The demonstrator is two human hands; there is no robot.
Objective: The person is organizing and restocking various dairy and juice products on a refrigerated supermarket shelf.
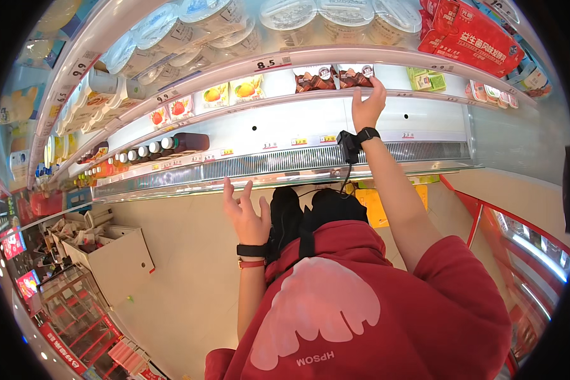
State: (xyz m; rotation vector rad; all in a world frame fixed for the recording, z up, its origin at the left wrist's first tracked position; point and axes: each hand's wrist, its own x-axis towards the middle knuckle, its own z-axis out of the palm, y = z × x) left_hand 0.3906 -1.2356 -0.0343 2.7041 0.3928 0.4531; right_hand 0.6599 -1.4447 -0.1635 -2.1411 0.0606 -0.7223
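Note:
My right hand (369, 105) reaches to a shelf of an open refrigerated display case, its fingertips at the lower right corner of a brown-and-white packet (355, 77). Whether the fingers grip it or only touch it is unclear. A similar brown-and-white packet (314, 79) stands just left of that one. Lower down, my left hand (248, 216) hangs in front of the case's glass front edge (194, 189), fingers apart and holding nothing. A small black device (348, 146) with a cable is at my right wrist, beside a black wrist strap (368, 135).
Fruit-printed pouches (248, 89) and green packs (426, 79) share the packets' shelf. Dark capped bottles (190, 141) line the lower left. Lidded tubs (289, 19) and red cartons (475, 35) fill the shelf above. A white bin (118, 256) stands on the floor behind, left.

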